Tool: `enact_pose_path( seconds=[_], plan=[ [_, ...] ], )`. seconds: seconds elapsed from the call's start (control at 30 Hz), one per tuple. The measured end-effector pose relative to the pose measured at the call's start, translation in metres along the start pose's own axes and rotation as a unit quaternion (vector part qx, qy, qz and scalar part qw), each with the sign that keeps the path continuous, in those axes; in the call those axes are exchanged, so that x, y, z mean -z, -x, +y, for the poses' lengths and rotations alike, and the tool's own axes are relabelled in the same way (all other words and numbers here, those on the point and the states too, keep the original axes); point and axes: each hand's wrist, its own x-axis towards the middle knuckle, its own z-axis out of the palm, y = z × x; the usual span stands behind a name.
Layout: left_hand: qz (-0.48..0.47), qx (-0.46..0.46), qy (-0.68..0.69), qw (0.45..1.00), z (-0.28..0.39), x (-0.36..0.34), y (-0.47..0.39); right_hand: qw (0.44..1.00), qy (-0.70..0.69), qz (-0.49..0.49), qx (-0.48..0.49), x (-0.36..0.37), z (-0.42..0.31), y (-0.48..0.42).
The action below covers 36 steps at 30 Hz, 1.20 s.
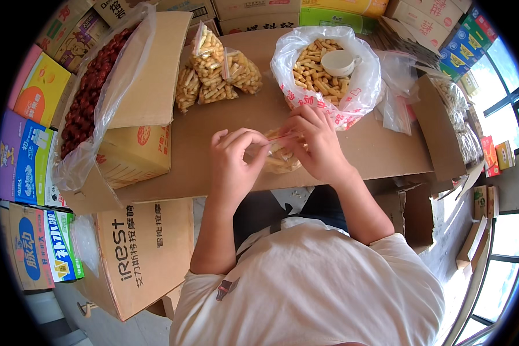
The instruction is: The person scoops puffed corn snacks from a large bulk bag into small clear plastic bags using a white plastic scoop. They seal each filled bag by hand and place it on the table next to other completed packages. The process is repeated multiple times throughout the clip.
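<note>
Between my hands, near the front edge of the cardboard-covered table (pixel 225 173), is a clear zip-lock bag (pixel 281 162) of stick-shaped snacks. My left hand (pixel 238 158) pinches one end of its red-edged zip strip between thumb and forefinger. Over the other end bends my right hand (pixel 315 138), its fingers on the strip and hiding part of the bag. Just beyond is a large white plastic sack (pixel 285 65) with its mouth wide, full of loose snack sticks (pixel 309 65). A white cup (pixel 338 62) rests on those sticks. Several filled zip-lock bags (pixel 216 65) stand piled at the back left.
To the left, a carton (pixel 142 147) lined with plastic holds dark red dates (pixel 95 82). Flat empty bags (pixel 393 91) lie right of the sack, beside a carton (pixel 437 125) of packaged goods. Stacked boxes (pixel 259 21) line the back.
</note>
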Motion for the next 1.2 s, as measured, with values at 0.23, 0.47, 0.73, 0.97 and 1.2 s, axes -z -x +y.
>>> enact_pose_path(
  seconds=[0.23, 0.47, 0.73, 0.97, 1.2],
  plan=[
    [0.007, 0.014, -0.008, 1.0, 0.003, 0.002, 0.0, 1.0, 0.013, -0.008, -0.008, -0.008, 0.0, -0.001],
    [-0.008, 0.013, -0.024, 1.0, -0.004, 0.007, 0.003, 1.0, 0.021, -0.005, 0.019, -0.006, -0.008, -0.007],
    [0.045, 0.029, -0.004, 0.999, -0.002, 0.015, 0.006, 1.0, -0.011, -0.01, -0.003, -0.011, -0.006, -0.007],
    [-0.009, -0.006, -0.051, 0.999, -0.018, 0.028, 0.008, 1.0, -0.021, -0.011, -0.004, -0.011, -0.004, -0.007],
    [-0.009, -0.031, -0.065, 0.997, -0.02, 0.026, 0.007, 1.0, -0.024, -0.018, -0.005, -0.01, -0.005, -0.007]
  ],
)
